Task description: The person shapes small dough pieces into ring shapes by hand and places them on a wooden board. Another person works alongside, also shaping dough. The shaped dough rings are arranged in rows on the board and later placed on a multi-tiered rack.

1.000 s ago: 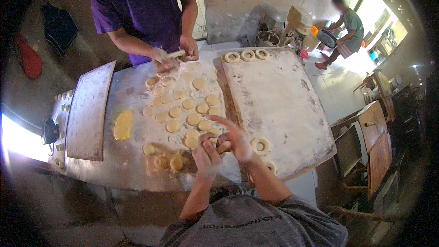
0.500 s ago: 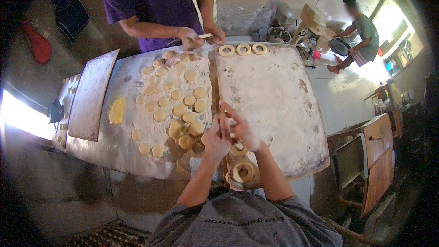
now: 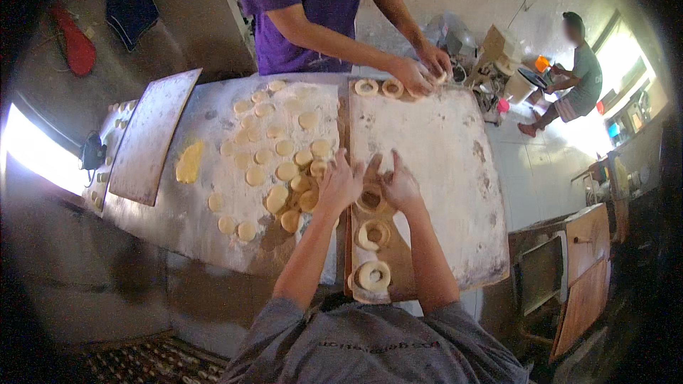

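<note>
The left hand (image 3: 341, 181) reaches over the near left edge of a flour-dusted board (image 3: 441, 171), its fingers spread and pointing away from the person, with no hold on anything that shows. The right hand (image 3: 401, 186) is over the board just to its right, its fingers likewise extended and apart; it too grips nothing visible. The nearest dough ring (image 3: 371, 210) to them lies on the board between the two hands, toward the person, in their shadow; whether a thumb touches it I cannot tell. Nearer still along the board's left side lie a second ring (image 3: 362, 235) and, at the near corner, a third ring (image 3: 364, 276).

Left of the board, flat dough discs (image 3: 287, 171) are scattered over the floured bench (image 3: 160, 220), the closest of them just beside the left hand. Farther left are a flat yellow slab (image 3: 188, 163) and a bare panel (image 3: 156, 139), with small dough pieces (image 3: 109, 160) past it.

At the far side, a co-worker in a purple shirt (image 3: 306, 0) has both hands at the board's far edge, beside two rings in a row. Another person (image 3: 587, 75) is at the far right, near a window.
</note>
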Motion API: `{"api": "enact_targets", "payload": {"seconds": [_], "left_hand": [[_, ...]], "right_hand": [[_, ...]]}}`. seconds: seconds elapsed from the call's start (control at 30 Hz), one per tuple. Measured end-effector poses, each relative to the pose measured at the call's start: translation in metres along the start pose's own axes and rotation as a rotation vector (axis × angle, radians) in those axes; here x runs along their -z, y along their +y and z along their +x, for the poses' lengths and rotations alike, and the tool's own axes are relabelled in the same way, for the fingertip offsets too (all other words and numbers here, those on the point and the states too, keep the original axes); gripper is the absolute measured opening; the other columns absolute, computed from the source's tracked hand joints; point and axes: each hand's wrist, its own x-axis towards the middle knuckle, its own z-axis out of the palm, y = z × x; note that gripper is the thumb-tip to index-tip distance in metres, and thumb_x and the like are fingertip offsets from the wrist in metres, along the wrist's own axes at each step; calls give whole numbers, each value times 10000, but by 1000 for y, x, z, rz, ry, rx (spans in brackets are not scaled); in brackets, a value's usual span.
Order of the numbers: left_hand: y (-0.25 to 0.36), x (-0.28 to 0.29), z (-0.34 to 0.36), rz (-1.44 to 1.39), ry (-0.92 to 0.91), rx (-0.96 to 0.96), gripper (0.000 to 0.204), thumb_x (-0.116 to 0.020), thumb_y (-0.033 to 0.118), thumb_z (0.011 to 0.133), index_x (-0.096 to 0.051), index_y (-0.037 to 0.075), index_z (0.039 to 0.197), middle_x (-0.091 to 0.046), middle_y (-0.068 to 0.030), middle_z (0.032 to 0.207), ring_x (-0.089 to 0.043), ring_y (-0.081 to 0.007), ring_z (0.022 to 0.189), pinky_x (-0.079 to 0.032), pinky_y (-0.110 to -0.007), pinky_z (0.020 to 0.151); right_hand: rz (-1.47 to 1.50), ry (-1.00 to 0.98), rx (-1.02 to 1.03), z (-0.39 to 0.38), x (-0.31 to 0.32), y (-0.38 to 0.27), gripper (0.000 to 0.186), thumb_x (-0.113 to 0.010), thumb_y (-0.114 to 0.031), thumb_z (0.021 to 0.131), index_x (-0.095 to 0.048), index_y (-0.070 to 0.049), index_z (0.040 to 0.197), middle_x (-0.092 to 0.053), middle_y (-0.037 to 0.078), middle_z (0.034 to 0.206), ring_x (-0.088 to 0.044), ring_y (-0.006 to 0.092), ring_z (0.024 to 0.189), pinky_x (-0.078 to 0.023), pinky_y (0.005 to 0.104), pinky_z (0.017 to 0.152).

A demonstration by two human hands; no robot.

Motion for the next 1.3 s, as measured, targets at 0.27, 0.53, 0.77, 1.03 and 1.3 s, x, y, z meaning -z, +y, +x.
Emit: {"api": "enact_targets", "payload": {"seconds": [0.27,0.53,0.77,1.03,1.3], "left_hand": [[-39,-16,-21,-10,-226,-121,834,-678,182,740,-236,105,1443,-430,-317,1330,-434,-506,1226,-369,-578,1013],[-166,50,-69,-363,123,-146,625,-651,103,757,-366,41,1310,-565,-287,1101,-583,-443,1021,-483,-503,838],[-300,161,-120,-350,471,333,426,-614,134,846,-486,32,1240,-653,-235,917,-649,-386,899,-513,-460,765],[-340,190,-107,-501,432,200,237,-594,192,915,-628,1,1051,-678,-228,901,-685,-318,848,-531,-371,739],[-295,229,-107,-625,266,45,215,-696,71,790,-625,-7,978,-635,-101,805,-622,-141,739,-504,-278,711]], "right_hand": [[-349,-25,135,-20,-19,-28,345,-620,-310,819,-674,-89,1079,-356,199,1476,-544,415,1106,-456,482,938],[126,1,464,-44,-87,-177,292,-595,-163,848,-636,-82,1126,-670,163,1052,-656,328,915,-513,409,831],[-251,-82,518,-10,-266,-314,375,-636,-347,819,-638,-47,1044,-679,168,912,-661,321,885,-525,423,805],[496,-537,445,-12,-246,-335,418,-676,-116,803,-441,-68,1147,-625,107,871,-621,207,787,-501,338,723],[325,125,833,-25,-221,-329,635,-715,-92,773,-356,-86,1297,-585,130,1037,-600,217,921,-502,359,788]]}}
